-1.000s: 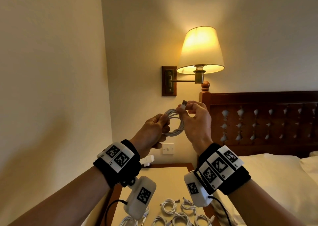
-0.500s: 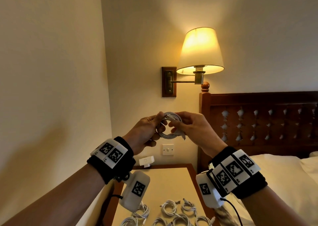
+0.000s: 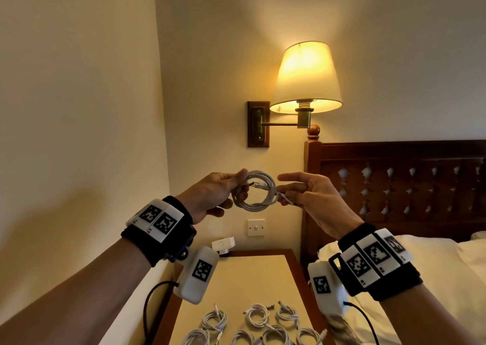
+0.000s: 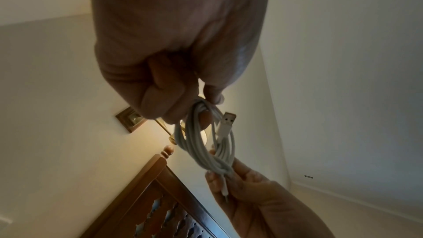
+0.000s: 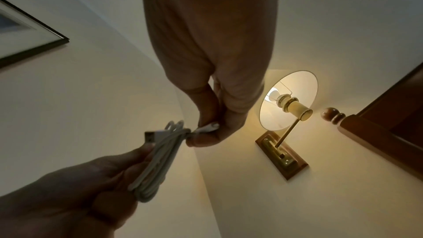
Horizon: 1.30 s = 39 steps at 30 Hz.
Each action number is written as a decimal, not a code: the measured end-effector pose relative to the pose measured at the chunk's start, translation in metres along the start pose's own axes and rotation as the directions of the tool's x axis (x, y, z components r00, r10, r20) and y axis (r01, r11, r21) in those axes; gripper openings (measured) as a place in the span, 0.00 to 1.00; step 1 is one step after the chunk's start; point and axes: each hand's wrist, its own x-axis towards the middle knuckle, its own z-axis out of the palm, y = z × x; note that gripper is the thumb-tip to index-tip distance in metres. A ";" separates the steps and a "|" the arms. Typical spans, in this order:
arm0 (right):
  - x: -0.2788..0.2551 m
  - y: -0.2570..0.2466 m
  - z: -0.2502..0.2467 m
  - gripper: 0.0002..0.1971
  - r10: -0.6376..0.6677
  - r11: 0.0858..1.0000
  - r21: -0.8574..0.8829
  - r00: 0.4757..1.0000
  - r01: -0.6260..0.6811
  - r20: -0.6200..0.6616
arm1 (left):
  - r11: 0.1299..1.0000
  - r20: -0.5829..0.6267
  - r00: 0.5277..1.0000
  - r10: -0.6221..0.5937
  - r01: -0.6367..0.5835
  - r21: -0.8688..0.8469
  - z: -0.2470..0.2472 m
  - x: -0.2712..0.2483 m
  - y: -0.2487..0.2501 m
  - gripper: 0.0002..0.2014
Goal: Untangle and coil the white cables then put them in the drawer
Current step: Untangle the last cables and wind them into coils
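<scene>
Since the earlier frames both hands had dropped lower in the head view, and the right hand (image 3: 313, 200) had turned palm up, index finger now straight. Its thumb and a finger pinched the cable end at the coil (image 3: 255, 191) at frame centre. Left hand (image 3: 210, 196) gripped the coil's left side. More coils (image 3: 259, 326) lay on the nightstand (image 3: 252, 279) at bottom centre.

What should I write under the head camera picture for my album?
Two hands, left hand and right hand, hold a coiled white cable up beneath a glowing wall lamp.
</scene>
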 end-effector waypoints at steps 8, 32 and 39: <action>-0.007 -0.004 0.012 0.14 0.025 0.997 0.069 0.998 -0.028 0.053 | 0.989 -0.189 0.975 0.114 -0.093 0.116 0.016 0.006 -0.003 0.21; -0.006 0.013 0.050 0.10 -0.474 0.833 -0.397 0.867 0.384 -0.156 | 0.990 -0.231 0.964 0.132 -0.115 0.086 0.039 0.012 -0.009 0.23; 0.004 0.011 0.039 0.08 -0.426 0.885 -0.317 0.868 0.341 -0.255 | 0.980 -0.008 0.982 0.190 -0.191 -0.054 0.032 0.005 -0.009 0.16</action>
